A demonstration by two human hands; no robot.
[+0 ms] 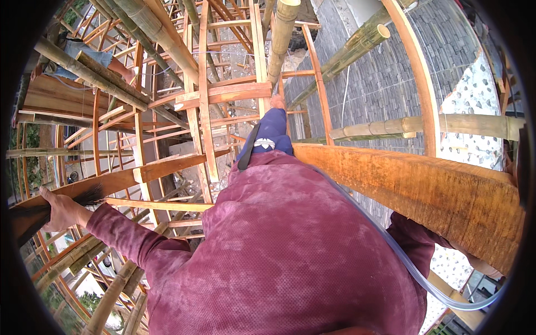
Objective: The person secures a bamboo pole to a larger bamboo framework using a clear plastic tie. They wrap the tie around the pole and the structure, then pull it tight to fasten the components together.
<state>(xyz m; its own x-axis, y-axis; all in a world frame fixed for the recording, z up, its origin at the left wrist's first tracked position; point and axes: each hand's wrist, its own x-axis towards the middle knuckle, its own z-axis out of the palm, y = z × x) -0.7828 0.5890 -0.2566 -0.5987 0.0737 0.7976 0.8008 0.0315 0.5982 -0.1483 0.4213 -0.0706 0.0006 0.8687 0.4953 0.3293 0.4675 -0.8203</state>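
At the far left, my left hand [62, 211] is closed around a long wooden beam [114, 183]. A tuft of black fibres [89, 195] lies against the beam and passes by the hand. To the right, a thick orange-brown beam [407, 190] runs out from beside my leg. My right hand [481, 264] is at the underside of this beam, which hides its fingers. A clear flexible tube [399, 254] curves along my right side over the maroon shirt. My bare foot [278, 101] is on the timber ahead.
Bamboo poles [282, 39] and thin timber battens [204, 84] criss-cross over open gaps. Grey tiled roofing [391, 84] and a white pebbled surface [466, 100] are on the right. Another person's leg [120, 70] shows at upper left. A bamboo pole [424, 125] crosses at right.
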